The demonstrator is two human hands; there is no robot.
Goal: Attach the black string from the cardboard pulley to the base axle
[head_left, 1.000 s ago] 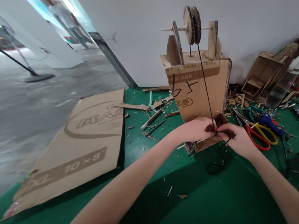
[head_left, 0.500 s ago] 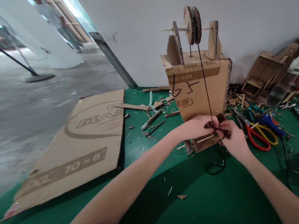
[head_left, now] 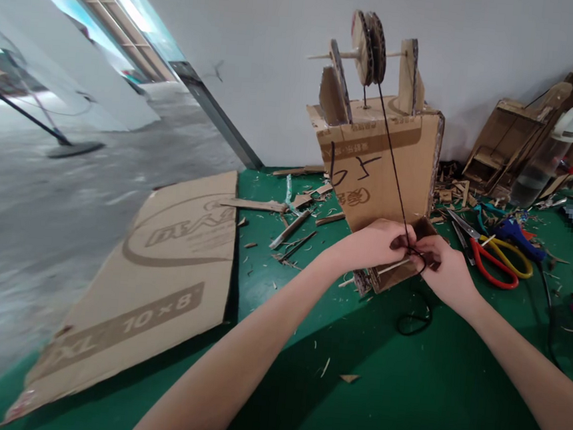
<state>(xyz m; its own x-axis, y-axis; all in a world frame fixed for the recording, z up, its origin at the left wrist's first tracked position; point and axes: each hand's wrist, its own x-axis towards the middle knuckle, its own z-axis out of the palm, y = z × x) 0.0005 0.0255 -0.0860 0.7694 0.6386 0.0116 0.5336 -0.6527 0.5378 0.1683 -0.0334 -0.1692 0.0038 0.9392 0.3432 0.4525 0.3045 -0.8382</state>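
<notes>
Black cord [head_left: 394, 161] slants down from the cardboard pulley [head_left: 365, 51], above both hands, to where the left hand [head_left: 379, 243] and right hand [head_left: 445, 269] pinch it between their fingertips, close together. More of it lies looped on the green worktop [head_left: 452, 390] just below the right hand. Behind the hands stands the cardboard box [head_left: 415, 173]; a thin stick [head_left: 393, 266] shows just below the left hand's fingers. Scissors [head_left: 476, 237] lie near, right of the right hand.
</notes>
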